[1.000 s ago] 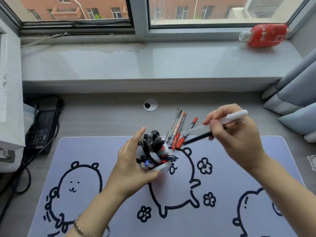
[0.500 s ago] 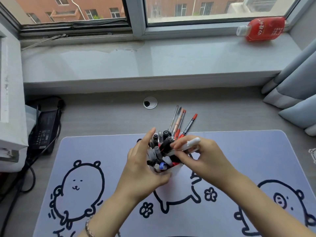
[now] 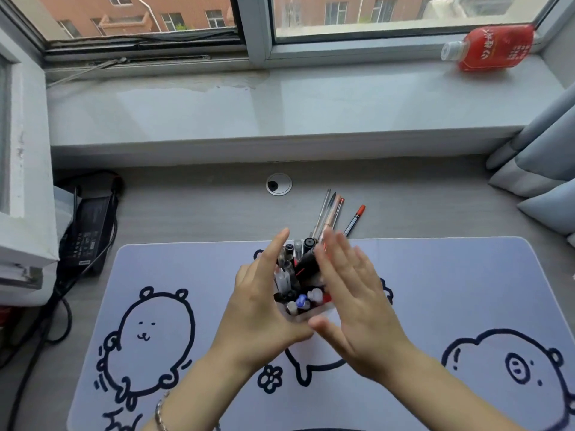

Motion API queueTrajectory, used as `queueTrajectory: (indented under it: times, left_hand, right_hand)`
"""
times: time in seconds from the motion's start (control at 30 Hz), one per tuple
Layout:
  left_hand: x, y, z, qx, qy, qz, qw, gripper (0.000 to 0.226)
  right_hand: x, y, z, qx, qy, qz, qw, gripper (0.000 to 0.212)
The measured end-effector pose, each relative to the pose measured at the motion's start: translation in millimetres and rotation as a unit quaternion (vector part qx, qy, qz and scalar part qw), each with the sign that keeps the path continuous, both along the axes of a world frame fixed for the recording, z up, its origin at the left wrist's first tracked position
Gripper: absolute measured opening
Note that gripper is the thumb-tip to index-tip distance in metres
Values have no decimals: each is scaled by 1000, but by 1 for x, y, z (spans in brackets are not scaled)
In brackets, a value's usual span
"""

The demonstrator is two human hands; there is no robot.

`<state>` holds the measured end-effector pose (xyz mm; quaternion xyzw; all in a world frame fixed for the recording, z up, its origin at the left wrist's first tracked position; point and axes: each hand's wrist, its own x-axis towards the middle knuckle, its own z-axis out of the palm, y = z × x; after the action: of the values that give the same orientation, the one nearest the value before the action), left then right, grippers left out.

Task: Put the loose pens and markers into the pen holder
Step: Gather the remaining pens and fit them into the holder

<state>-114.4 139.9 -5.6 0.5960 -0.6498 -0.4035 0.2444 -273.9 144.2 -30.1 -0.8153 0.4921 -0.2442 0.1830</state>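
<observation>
While the desk mat [image 3: 435, 290] runs off the bottom edge, the left hand [image 3: 258, 312] cups the pen holder [image 3: 306, 315] standing on it, thumb curled across its near wall. The right hand [image 3: 351, 300], blurred, is flat-fingered and empty beside it. Only the holder's rim shows. Loose pens [image 3: 329, 213] lie behind, their lower ends hidden.

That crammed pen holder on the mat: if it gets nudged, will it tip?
Probably tippy: the pen holder is narrow and the pens and markers stick well above its rim, so weight likely sits high. Packed this full, it is likely heavy for its size. The left hand holds its side, which should steady it.
</observation>
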Motion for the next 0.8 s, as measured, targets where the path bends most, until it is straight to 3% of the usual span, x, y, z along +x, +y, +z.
queueTrajectory:
  times: [0.13,0.2,0.27,0.33,0.43,0.57,0.8]
  left_hand:
    - [2,-2,-5,28,20,21,999,107]
    - [5,-7,-5,32,35,57,997,107]
    - [10,-12,-5,30,43,92,994,107]
    - [15,-17,-4,28,45,109,993,106]
    - [23,-20,-5,40,26,103,994,107]
    - [30,-18,-6,67,18,105,992,106]
    - [36,-11,-7,90,15,110,990,103]
  right_hand:
    - [9,-17,17,95,-21,30,995,82]
    - [7,-23,25,189,-87,82,975,79]
    - [0,-37,26,214,-197,55,955,67]
    - [-15,-63,13,142,-229,-61,961,42]
    - [-43,-101,-25,83,-16,-129,988,29]
    - [-52,-116,-64,90,218,90,968,40]
    - [-47,-126,-70,65,330,175,925,39]
